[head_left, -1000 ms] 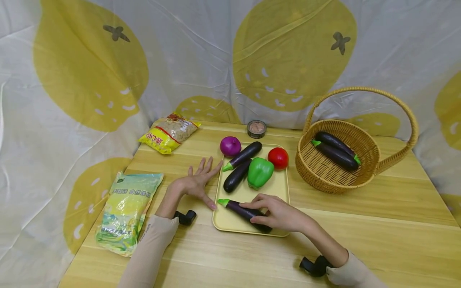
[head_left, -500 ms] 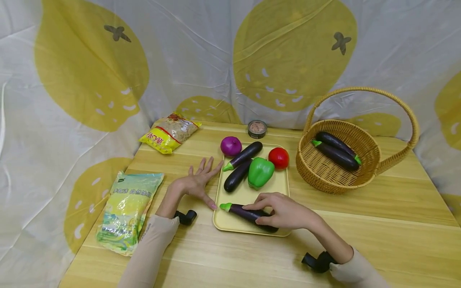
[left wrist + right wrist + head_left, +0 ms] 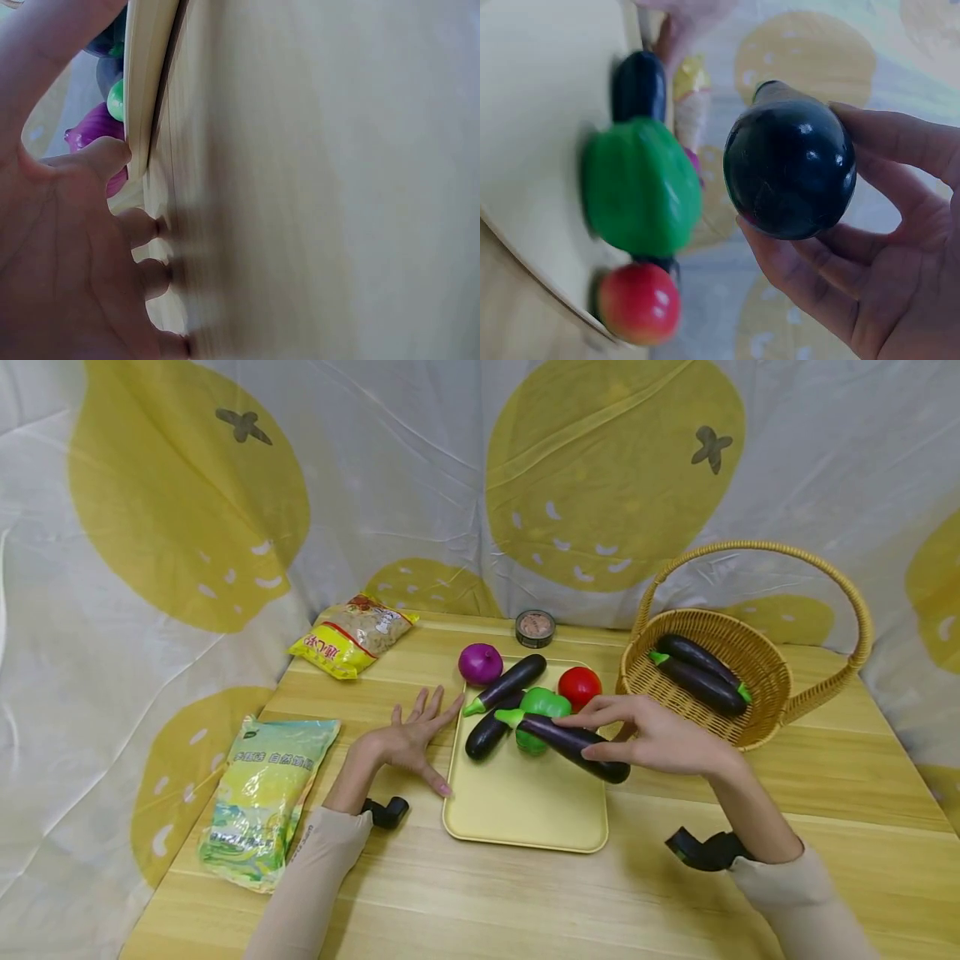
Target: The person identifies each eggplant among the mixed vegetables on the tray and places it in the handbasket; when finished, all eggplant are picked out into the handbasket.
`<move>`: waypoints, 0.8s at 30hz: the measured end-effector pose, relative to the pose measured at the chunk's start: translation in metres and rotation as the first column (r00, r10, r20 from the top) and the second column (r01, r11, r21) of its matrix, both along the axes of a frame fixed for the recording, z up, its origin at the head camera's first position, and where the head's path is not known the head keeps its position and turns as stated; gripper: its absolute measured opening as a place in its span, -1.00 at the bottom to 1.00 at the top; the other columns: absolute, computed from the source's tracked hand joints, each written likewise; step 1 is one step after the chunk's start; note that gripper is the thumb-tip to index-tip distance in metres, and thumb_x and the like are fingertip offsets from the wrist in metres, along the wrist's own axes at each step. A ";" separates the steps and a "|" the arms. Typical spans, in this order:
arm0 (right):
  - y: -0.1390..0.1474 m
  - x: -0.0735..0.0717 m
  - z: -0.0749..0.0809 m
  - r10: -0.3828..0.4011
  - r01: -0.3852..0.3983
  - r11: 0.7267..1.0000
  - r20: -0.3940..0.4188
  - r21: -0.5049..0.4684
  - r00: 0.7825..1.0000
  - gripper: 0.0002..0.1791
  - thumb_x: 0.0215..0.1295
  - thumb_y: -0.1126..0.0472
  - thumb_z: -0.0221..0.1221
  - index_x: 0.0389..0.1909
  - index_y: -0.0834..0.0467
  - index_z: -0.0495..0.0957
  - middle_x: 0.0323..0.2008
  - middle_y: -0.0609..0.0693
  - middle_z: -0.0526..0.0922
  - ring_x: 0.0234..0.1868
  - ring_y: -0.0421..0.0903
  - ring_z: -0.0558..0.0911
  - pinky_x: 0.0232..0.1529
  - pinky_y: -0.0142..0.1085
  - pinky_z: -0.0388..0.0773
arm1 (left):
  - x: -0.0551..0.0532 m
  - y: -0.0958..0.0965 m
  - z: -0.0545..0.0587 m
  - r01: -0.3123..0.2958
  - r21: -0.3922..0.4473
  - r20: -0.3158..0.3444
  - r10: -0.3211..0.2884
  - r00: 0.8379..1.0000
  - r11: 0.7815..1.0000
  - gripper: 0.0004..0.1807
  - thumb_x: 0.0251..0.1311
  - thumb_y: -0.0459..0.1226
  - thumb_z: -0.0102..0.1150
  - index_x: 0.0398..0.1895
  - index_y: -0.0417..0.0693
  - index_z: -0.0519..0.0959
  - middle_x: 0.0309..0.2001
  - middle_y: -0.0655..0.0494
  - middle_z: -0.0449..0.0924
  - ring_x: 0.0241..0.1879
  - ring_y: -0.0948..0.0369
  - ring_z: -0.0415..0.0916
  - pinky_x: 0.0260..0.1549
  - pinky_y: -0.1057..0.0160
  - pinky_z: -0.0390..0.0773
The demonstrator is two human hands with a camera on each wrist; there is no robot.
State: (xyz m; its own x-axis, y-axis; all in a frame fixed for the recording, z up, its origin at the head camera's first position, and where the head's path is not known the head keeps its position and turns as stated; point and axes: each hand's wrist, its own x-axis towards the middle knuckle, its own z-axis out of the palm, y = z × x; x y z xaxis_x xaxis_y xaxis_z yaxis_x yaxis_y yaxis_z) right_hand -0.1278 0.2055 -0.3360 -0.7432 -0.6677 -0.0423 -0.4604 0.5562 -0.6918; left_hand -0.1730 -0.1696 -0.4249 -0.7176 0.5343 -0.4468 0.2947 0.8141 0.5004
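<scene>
My right hand (image 3: 651,735) grips a dark purple eggplant (image 3: 573,743) between thumb and fingers, lifted above the yellow tray (image 3: 525,814). Its round end faces the camera in the right wrist view, where the held eggplant (image 3: 789,169) is apart from the tray. My left hand (image 3: 411,739) lies spread on the table, with thumb and index finger at the tray's left edge. Two more eggplants, a green bell pepper (image 3: 546,703), a red tomato (image 3: 580,688) and a purple onion (image 3: 480,665) lie on or at the tray. The held eggplant partly hides the pepper.
A wicker basket (image 3: 645,727) with a tall handle stands to the right, two eggplants (image 3: 701,677) inside. On the left lie a green-yellow bag (image 3: 266,802) and a yellow snack bag (image 3: 356,637). A round tin (image 3: 536,628) stands at the back, before a lemon-print cloth.
My right hand has lifted the eggplant off the front of the tray and moved it up and to the right. The left hand has stayed where it was.
</scene>
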 end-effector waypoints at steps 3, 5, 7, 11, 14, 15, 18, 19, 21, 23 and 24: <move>0.012 -0.011 0.016 -0.049 0.050 0.998 -0.021 0.030 0.999 -0.52 0.38 0.03 0.35 0.31 -0.24 0.60 0.24 -0.06 0.68 0.27 0.08 0.60 0.08 -0.10 0.62 | 0.000 0.000 0.001 0.009 -0.001 -0.007 -0.009 1.000 1.000 0.63 -0.22 0.15 0.68 0.70 0.19 -0.42 0.64 -0.22 -0.73 0.61 -0.21 -0.80 0.46 -0.47 -0.63; 0.021 -0.019 0.027 -0.065 0.068 0.996 -0.049 0.051 0.997 -0.51 0.39 0.04 0.34 0.32 -0.25 0.59 0.29 -0.03 0.66 0.32 0.07 0.57 0.09 -0.10 0.58 | 0.000 0.000 0.001 0.013 0.002 -0.008 -0.013 1.000 1.000 0.63 -0.22 0.15 0.68 0.70 0.18 -0.42 0.64 -0.23 -0.73 0.61 -0.22 -0.80 0.45 -0.48 -0.63; 0.030 -0.028 0.039 -0.083 0.087 0.994 -0.056 0.066 0.995 -0.50 0.40 0.06 0.33 0.33 -0.26 0.57 0.31 -0.03 0.64 0.33 0.01 0.55 0.09 -0.16 0.55 | 0.000 0.000 0.001 0.013 0.003 -0.007 -0.013 1.000 1.000 0.63 -0.22 0.16 0.68 0.70 0.17 -0.43 0.64 -0.23 -0.73 0.61 -0.22 -0.80 0.45 -0.49 -0.62; 0.048 -0.043 0.059 -0.103 0.108 0.990 -0.065 0.085 0.993 -0.49 0.41 0.13 0.33 0.33 -0.26 0.57 0.25 -0.08 0.65 -0.11 -0.21 0.58 -0.18 -0.33 0.48 | 0.000 0.000 0.001 0.011 0.003 -0.007 -0.011 1.000 1.000 0.63 -0.22 0.16 0.68 0.70 0.18 -0.43 0.64 -0.23 -0.73 0.61 -0.23 -0.80 0.45 -0.49 -0.62; 0.063 -0.055 0.068 -0.115 0.121 0.985 -0.054 0.123 0.992 -0.51 0.43 0.13 0.30 0.33 -0.28 0.57 0.28 -0.06 0.64 -0.16 -0.21 0.55 -0.29 -0.33 0.43 | 0.000 0.000 0.001 0.011 -0.002 -0.011 -0.011 1.000 1.000 0.63 -0.23 0.16 0.68 0.70 0.18 -0.42 0.64 -0.23 -0.73 0.61 -0.23 -0.79 0.45 -0.49 -0.62; 0.068 -0.059 0.070 -0.120 0.126 0.982 -0.048 0.143 0.992 -0.51 0.44 0.12 0.29 0.34 -0.28 0.56 0.32 -0.07 0.61 -0.05 -0.22 0.59 -0.25 -0.36 0.46 | 0.000 0.000 0.001 0.011 -0.004 -0.013 -0.011 1.000 1.000 0.63 -0.23 0.16 0.68 0.70 0.19 -0.42 0.64 -0.23 -0.72 0.61 -0.22 -0.79 0.45 -0.48 -0.62; 0.083 -0.072 0.069 -0.136 0.137 0.971 -0.017 0.197 0.991 -0.51 0.45 0.12 0.28 0.36 -0.23 0.56 0.37 -0.03 0.58 0.29 -0.13 0.54 -0.13 -0.45 0.51 | 0.000 0.000 0.001 0.008 -0.008 -0.013 -0.008 1.000 1.000 0.63 -0.24 0.17 0.68 0.70 0.20 -0.42 0.64 -0.22 -0.72 0.61 -0.22 -0.79 0.46 -0.48 -0.63; 0.088 -0.076 0.067 -0.142 0.139 0.968 0.000 0.209 0.990 -0.51 0.46 0.12 0.28 0.37 -0.20 0.55 0.37 -0.01 0.58 0.28 -0.09 0.53 -0.14 -0.45 0.51 | 0.000 0.000 0.001 0.008 -0.009 -0.013 -0.008 1.000 1.000 0.63 -0.24 0.17 0.68 0.70 0.20 -0.42 0.64 -0.22 -0.73 0.61 -0.21 -0.79 0.46 -0.48 -0.63; 0.098 -0.083 0.061 -0.155 0.146 0.962 0.022 0.232 0.988 -0.50 0.45 0.14 0.28 0.38 -0.14 0.55 0.29 0.02 0.64 0.14 -0.09 0.58 -0.15 -0.45 0.51 | 0.000 0.000 0.001 0.008 -0.009 -0.014 -0.008 1.000 1.000 0.63 -0.24 0.16 0.68 0.70 0.20 -0.42 0.64 -0.21 -0.72 0.61 -0.21 -0.79 0.46 -0.48 -0.63; 0.108 -0.088 0.056 -0.176 0.156 0.955 0.056 0.252 0.983 -0.50 0.46 0.14 0.26 0.39 -0.09 0.54 0.22 0.07 0.68 -0.04 -0.16 0.57 -0.22 -0.40 0.48 | 0.000 0.000 0.000 0.008 -0.010 -0.014 -0.008 1.000 1.000 0.63 -0.23 0.16 0.68 0.70 0.19 -0.42 0.64 -0.22 -0.72 0.61 -0.21 -0.79 0.46 -0.47 -0.63; 0.112 -0.090 0.053 -0.191 0.166 0.949 0.069 0.266 0.979 -0.51 0.47 0.14 0.26 0.39 -0.08 0.54 0.19 0.06 0.69 -0.12 -0.19 0.54 -0.25 -0.37 0.47 | 0.000 0.000 0.000 0.008 -0.011 -0.014 -0.009 1.000 1.000 0.63 -0.23 0.16 0.68 0.70 0.19 -0.42 0.64 -0.22 -0.72 0.61 -0.21 -0.79 0.46 -0.47 -0.63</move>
